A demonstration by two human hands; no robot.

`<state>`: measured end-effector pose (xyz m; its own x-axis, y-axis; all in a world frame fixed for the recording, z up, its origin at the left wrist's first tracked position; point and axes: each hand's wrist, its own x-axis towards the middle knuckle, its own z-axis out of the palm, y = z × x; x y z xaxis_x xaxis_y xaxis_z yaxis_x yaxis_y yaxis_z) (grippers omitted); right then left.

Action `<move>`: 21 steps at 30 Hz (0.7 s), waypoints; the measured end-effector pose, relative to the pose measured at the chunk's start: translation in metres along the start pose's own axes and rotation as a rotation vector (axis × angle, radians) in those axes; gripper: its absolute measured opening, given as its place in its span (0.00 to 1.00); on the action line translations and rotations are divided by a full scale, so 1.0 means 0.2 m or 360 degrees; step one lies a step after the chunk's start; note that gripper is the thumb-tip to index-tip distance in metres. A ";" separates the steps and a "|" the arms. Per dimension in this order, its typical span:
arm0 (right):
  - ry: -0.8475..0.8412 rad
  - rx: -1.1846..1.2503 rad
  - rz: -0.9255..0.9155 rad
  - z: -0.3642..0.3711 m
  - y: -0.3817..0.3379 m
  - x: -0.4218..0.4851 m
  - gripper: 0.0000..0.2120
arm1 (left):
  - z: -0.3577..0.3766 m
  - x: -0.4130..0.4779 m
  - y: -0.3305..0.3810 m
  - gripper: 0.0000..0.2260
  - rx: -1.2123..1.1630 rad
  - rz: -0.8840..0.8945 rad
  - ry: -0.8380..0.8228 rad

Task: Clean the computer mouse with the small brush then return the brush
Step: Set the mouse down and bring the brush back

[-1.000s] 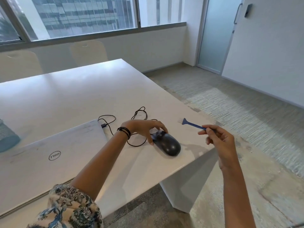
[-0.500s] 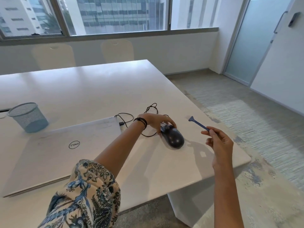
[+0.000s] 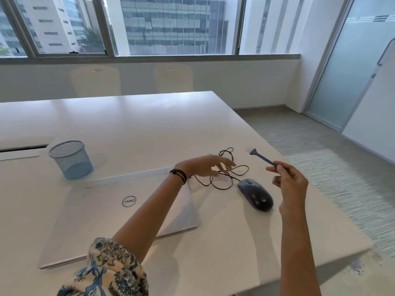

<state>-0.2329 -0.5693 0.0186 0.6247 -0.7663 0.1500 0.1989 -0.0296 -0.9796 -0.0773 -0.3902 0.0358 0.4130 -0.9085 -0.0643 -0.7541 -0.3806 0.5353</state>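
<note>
White tabletop (image 3: 139, 129) carries the dark oval computer mouse (image 3: 255, 194), long axis running from 10 to 4 o'clock. Right hand (image 3: 290, 182), the nearer one, pinches the slim blue plastic brush (image 3: 264, 158) by its handle end, bristle head aimed toward 10 o'clock; the mouse lies at 8 o'clock from that grip. Left hand (image 3: 205, 166) hovers with fingers spread, holding nothing, over the black cable (image 3: 224, 178)

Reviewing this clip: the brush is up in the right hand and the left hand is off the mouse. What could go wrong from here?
1. The mouse lies free on the table; brushed unsteadied, it may slide toward the near edge.
2. The left hand hovers open over the looped cable; a snag could tug the mouse.
3. The right hand pinches the brush only at its tail, so it may slip.
</note>
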 end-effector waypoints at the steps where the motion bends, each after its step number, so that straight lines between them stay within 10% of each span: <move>1: -0.0015 0.0010 -0.0002 0.06 -0.01 0.00 0.09 | -0.03 -0.08 -0.03 0.23 -0.0007 -0.0001 0.0068; 9: -0.0163 0.0104 -0.0017 0.52 -0.06 -0.05 0.10 | -0.28 -0.70 -0.29 0.16 0.0180 -0.0186 0.0842; 21: -0.0435 0.0141 -0.0104 0.97 -0.15 -0.19 0.10 | -0.47 -1.31 -0.63 0.14 0.0040 -0.0422 0.1340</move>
<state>-0.1169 -0.4151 0.0675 0.7863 -0.5631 0.2544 0.3028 -0.0077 -0.9530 -0.0428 -0.0880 0.0644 0.8077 -0.3649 0.4631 -0.5868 -0.5736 0.5715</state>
